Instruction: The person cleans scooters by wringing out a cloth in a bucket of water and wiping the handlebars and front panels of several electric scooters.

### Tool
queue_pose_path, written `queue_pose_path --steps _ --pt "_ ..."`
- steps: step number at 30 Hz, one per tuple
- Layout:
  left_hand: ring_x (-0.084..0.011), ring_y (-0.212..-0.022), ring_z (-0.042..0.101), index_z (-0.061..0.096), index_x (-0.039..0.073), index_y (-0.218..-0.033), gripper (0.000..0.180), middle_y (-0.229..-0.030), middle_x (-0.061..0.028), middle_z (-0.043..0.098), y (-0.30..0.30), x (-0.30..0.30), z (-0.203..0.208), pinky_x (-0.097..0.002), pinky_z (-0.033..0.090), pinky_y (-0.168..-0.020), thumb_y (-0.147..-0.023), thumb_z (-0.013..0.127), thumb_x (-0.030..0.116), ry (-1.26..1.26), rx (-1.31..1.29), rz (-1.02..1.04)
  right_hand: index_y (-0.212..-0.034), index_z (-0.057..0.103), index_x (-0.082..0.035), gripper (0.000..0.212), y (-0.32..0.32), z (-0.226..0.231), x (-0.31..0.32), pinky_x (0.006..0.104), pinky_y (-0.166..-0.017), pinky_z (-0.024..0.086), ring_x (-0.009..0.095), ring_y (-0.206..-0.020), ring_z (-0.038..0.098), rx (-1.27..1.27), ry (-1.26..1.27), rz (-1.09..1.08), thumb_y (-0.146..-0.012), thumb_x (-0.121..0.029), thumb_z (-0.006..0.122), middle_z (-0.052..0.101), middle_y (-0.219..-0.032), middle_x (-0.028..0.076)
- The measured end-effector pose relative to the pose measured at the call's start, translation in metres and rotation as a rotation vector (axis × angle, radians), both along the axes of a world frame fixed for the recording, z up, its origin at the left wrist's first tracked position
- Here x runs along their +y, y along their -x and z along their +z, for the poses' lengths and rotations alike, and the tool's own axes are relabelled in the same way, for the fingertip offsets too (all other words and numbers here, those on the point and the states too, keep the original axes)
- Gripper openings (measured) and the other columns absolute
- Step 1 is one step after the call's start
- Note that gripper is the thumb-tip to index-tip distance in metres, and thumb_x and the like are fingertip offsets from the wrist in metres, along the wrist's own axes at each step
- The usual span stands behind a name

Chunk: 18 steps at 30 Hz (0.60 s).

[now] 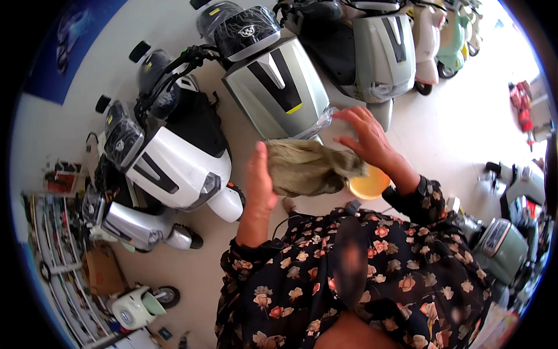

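An olive-green cloth (305,167), bunched and folded, is up in front of me between my hands. My left hand (261,181) is at the cloth's left edge and seems to grip it there; most of its fingers are hidden. Over the cloth's right end, my right hand (366,135) has its fingers apart, pointing toward the scooter. Just ahead is a scooter's silver-grey front panel (317,84) with a black and white centre strip. Clear plastic film (319,124) hangs at the panel's lower edge, close to my right fingertips. A yellow basin (372,184) lies partly behind the cloth.
A white scooter (185,166) stands to the left, with a silver one (136,223) beyond it. Another grey scooter (381,55) is at the far right of the panel. More scooters (504,247) line the right side. Shelves (55,262) and a cardboard box (103,270) are at the left.
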State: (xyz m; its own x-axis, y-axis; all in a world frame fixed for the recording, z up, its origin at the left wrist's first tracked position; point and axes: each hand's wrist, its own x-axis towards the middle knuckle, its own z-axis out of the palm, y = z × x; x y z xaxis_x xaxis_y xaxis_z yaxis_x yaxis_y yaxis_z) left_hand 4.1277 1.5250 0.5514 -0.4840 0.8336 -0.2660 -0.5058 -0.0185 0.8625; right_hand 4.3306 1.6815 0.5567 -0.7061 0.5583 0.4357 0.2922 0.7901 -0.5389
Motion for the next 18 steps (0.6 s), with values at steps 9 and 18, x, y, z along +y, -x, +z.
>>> queue_pose_path --steps 9,18 --pt "-0.0209 -0.124 0.049 0.041 0.002 -0.138 0.05 -0.136 -0.0096 0.049 0.063 0.018 -0.028 -0.0353 0.037 -0.107 -0.099 0.045 0.033 -0.179 -0.671 -0.481 -0.134 0.049 -0.014 0.067 0.142 -0.091 -0.076 0.0434 -0.108 0.034 0.024 -0.126 0.046 0.795 2.021 0.374 -0.091 -0.065 0.042 0.05 -0.137 0.01" --pt "-0.0155 -0.115 0.055 0.043 -0.002 -0.137 0.039 -0.13 -0.0085 0.055 0.054 0.017 -0.089 -0.0276 0.044 -0.1 -0.101 0.044 0.013 -0.027 -0.115 -0.286 -0.105 0.063 -0.005 0.037 0.178 -0.1 -0.048 0.0385 -0.091 0.048 0.025 -0.092 0.063 1.0 2.231 -0.058 -0.095 -0.034 0.043 0.068 -0.1 0.01"
